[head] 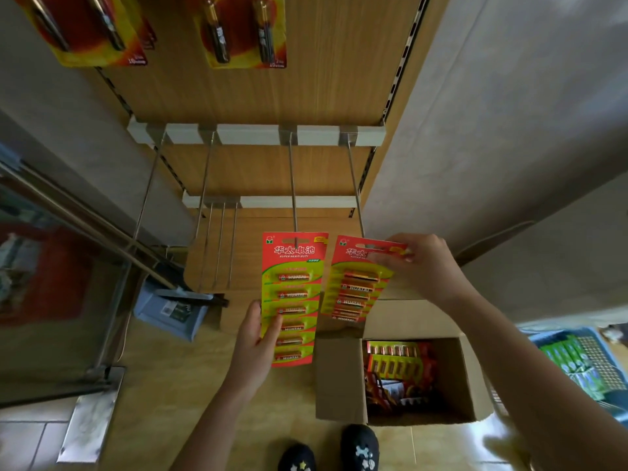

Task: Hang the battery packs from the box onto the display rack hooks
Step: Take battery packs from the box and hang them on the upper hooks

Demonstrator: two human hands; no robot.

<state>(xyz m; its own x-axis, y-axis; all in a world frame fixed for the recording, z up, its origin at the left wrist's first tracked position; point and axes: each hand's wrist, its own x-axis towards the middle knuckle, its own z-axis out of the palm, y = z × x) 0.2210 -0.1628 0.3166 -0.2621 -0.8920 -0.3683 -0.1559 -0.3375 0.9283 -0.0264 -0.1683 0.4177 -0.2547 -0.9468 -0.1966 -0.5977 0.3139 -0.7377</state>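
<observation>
My left hand (256, 338) holds the lower left edge of a red and green battery pack (292, 294), whose top slot sits at the tip of a steel rack hook (293, 185). My right hand (419, 263) pinches the top of a second battery pack (356, 283), tilted, just below the tip of the neighbouring hook (355, 188). An open cardboard box (343, 379) on the floor at lower right contains several more battery packs (394, 365).
Two empty hooks (204, 185) stick out to the left, with shorter ones below. Larger battery cards (241, 28) hang high on the wooden back panel. A blue tray (170, 314) lies on the floor at left, a basket of green packs (577, 362) at right. My shoes (360, 447) stand beside the box.
</observation>
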